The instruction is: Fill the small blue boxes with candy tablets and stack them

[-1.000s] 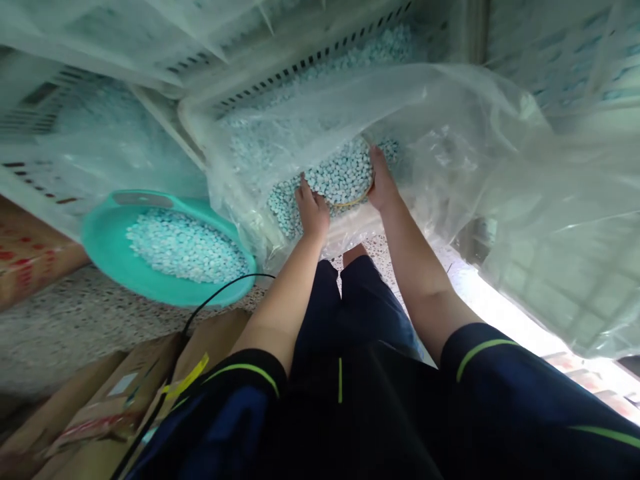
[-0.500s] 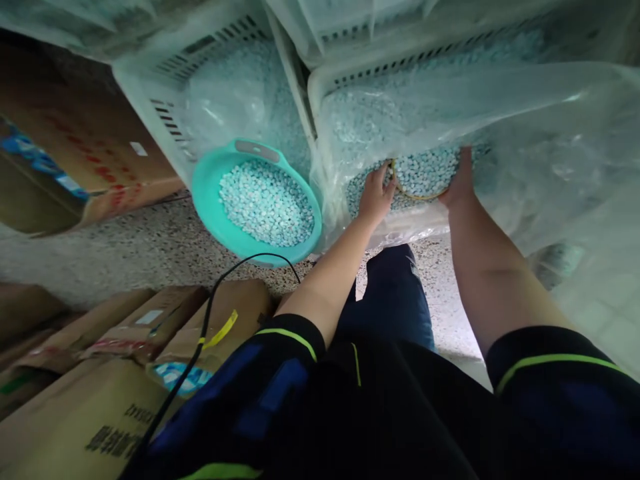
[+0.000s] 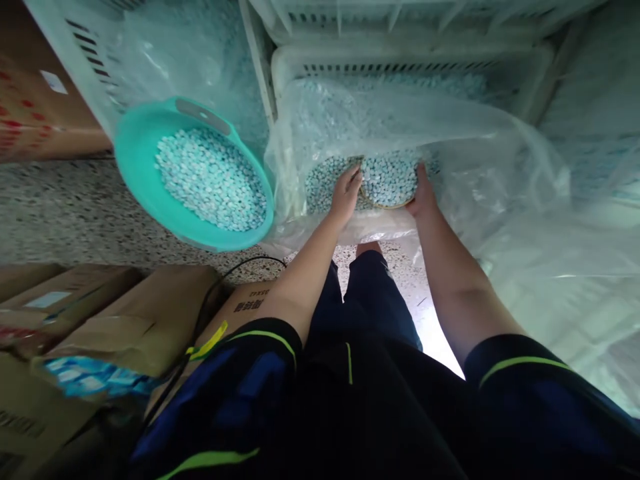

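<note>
A round, yellow-rimmed container [image 3: 393, 206] is heaped with small pale-blue and white pieces. My left hand [image 3: 347, 192] closes on its left edge, fingers at the rim. On the opposite side my right hand [image 3: 423, 193] grips the edge with the thumb up. The container sits level inside an opened clear plastic bag [image 3: 360, 225], among loose pieces [image 3: 323, 188] of the same kind. Its underside is hidden, so I cannot tell whether it rests on them. The bag lines a white slotted crate [image 3: 293, 59].
Left of my hands, a turquoise basin [image 3: 135, 177] full of like pieces tilts against another bag-lined crate [image 3: 95, 80]. Cardboard boxes [image 3: 165, 300] stand at lower left, with a black cable [image 3: 213, 293] running over them. More plastic sheeting [image 3: 550, 293] spreads at right.
The view has swung, so the basin, the crates and my hands appear further left. Both hands keep their hold on the container, which looks much the same.
</note>
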Demonstrator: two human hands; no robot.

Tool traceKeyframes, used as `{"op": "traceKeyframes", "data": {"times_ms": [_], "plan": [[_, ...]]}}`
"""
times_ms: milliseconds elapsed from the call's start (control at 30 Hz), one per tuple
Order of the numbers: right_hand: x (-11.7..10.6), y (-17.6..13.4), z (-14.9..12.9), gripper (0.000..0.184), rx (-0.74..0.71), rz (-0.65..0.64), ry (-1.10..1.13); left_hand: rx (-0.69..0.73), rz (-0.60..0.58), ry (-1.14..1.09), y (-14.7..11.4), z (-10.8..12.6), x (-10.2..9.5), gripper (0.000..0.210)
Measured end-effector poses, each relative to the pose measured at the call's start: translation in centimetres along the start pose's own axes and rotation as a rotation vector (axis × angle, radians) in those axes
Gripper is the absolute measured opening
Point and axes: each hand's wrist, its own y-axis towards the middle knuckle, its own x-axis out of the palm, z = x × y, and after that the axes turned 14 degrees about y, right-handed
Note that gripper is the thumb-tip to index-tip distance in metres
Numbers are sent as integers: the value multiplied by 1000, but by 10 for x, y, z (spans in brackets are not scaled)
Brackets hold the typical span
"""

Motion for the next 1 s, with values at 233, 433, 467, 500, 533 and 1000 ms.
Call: {"op": "traceKeyframes", "data": {"times_ms": [233, 433, 467, 500, 533, 1000], "plan": [[-6, -36, -30, 45, 20, 39, 67, -159, 122, -228, -15, 28, 24, 52], [10, -82, -33, 47, 9, -17, 96, -179, 360, -376, -50, 68, 30, 48], [12, -90, -32, 48, 6, -19, 94, -172, 393, -376, -57, 76, 29, 48], [14, -99, -31, 49, 8, -27, 88, -165, 412, -370, -64, 83, 27, 47], [15, -109, -30, 51, 12, -38, 78, -158, 423, -359, -72, 89, 25, 47], [139, -219, 52, 64, -205, -276, -303, -261, 836, -257, -149, 121, -117, 44]]}}
